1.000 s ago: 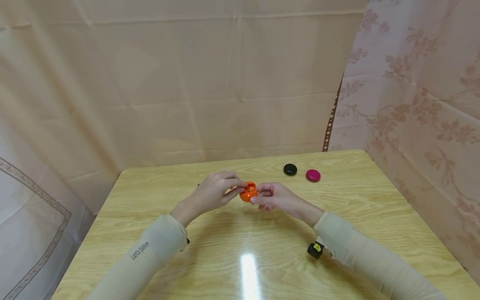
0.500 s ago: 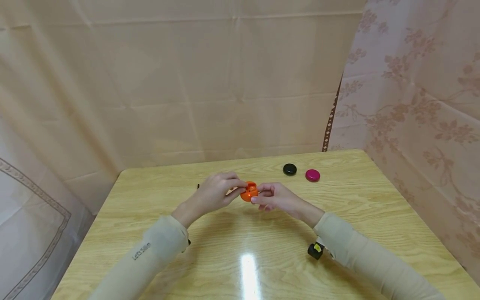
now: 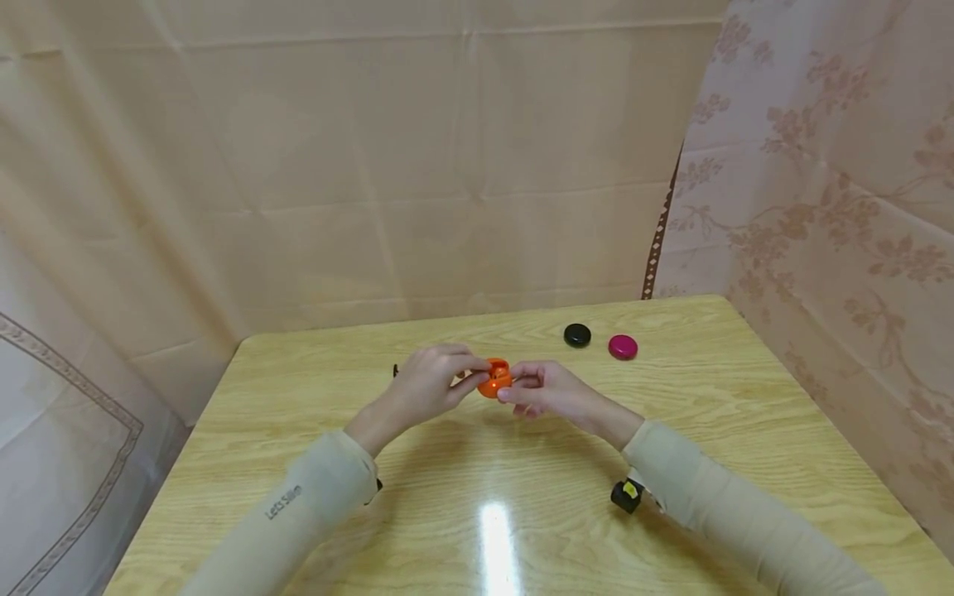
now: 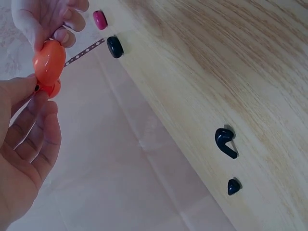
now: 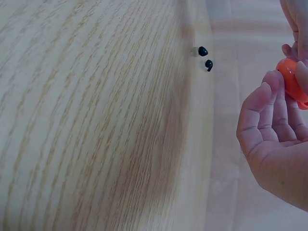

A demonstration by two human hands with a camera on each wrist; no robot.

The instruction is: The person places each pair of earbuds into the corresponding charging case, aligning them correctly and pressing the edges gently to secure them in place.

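An orange earbud case (image 3: 495,386) with its lid up is held over the table between my two hands. My right hand (image 3: 551,396) grips the case's right side between thumb and fingers. At the left end of its open mouth, my left hand (image 3: 432,379) pinches with thumb and fingertips. A small dark-spotted orange earbud (image 4: 37,88) shows at the left thumb tip, mostly hidden by the fingers. In the right wrist view the case (image 5: 289,79) is partly cut off by the frame edge.
On the table (image 3: 492,463) at the back right lie a black rounded case (image 3: 577,335) and a magenta one (image 3: 623,347). Two loose black earbuds, one with a stem (image 4: 225,142) and one smaller (image 4: 233,186), lie near the far edge. Curtains (image 3: 358,165) stand behind the table.
Both hands stay nearly in place around the orange case. The left hand and wrist have shifted slightly right; the black and magenta cases lie unmoved.
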